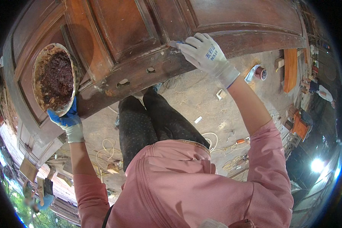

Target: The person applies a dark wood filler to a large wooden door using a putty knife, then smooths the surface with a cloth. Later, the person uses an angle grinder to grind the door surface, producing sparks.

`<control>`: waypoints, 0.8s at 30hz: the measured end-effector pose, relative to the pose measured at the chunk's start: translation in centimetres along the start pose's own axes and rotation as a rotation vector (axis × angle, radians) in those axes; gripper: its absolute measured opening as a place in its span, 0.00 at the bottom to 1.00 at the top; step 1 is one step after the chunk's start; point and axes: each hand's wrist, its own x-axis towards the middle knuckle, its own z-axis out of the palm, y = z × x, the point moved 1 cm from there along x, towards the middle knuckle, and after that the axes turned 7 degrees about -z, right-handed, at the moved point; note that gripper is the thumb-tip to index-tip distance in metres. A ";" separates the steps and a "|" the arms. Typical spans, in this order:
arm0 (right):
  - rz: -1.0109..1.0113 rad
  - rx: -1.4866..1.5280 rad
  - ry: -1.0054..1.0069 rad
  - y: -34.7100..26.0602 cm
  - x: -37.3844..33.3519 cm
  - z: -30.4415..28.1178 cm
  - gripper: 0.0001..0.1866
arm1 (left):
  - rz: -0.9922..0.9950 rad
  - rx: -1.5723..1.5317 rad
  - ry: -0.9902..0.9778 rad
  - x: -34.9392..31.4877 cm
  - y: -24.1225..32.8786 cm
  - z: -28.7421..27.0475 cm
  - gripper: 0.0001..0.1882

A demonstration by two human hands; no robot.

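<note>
In my left hand (67,118), in a white glove with a blue palm, I grip the rim of a round, crusted bowl (37,81). Dark reddish-brown paste (57,78) fills much of it. My right hand (203,53), gloved in white, is closed around a small scraper (173,44). Only its flat blade and a bit of blue show; the fingers cover the rest. The blade is at the lower rail of a brown panelled wooden door (121,30), which lies before me. Two cut-out holes sit in that rail, left of my right hand. The bowl is above the door's left part.
On the dusty floor stands a dark red tin (260,73) beside some paper. An orange-brown board (290,70) is farther right. Pale hoses (107,150) coil on the floor near my legs. One person (323,92) is at the far right, another (45,195) at the lower left.
</note>
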 end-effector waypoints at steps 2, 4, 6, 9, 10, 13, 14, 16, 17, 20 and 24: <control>-0.008 -0.021 0.000 -0.2 0.2 -0.1 0.16 | -0.003 -0.024 0.014 0.1 0.0 -0.2 0.39; -0.004 0.007 0.032 0.0 0.4 -0.1 0.16 | 0.004 -0.014 0.010 0.3 0.2 0.4 0.39; 0.001 0.001 0.046 -0.3 0.3 -0.1 0.16 | -0.005 -0.005 0.011 0.6 0.0 0.5 0.39; 0.033 -0.032 -0.031 -0.3 0.3 -0.8 0.15 | -0.044 -0.032 0.039 3.0 -1.2 -1.2 0.42; 0.066 -0.007 -0.113 -0.4 0.7 -0.8 0.15 | -0.052 -0.041 0.061 3.8 -1.5 -2.0 0.43; -0.019 -0.016 0.047 -0.8 0.3 -1.4 0.07 | -0.191 -0.200 0.052 5.8 -1.8 -5.2 0.43; -0.016 -0.013 0.055 -0.9 1.1 -1.6 0.06 | -0.188 -0.234 0.055 5.8 -1.5 -6.7 0.42; 0.018 -0.030 -0.062 -1.0 1.4 -0.9 0.07 | -0.134 -0.225 0.016 6.5 -3.7 -7.5 0.42; 0.023 -0.024 -0.044 -1.1 0.9 -0.7 0.07 | -0.106 -0.230 0.022 6.8 -4.7 -6.9 0.42; 0.127 -0.039 -0.036 -1.7 -0.5 -0.1 0.05 | -0.112 -0.293 0.064 5.7 -4.2 -3.6 0.44; 0.283 -0.106 -0.147 -3.1 -1.6 -1.5 0.06 | -0.226 -0.265 -0.022 8.2 -6.7 -4.7 0.46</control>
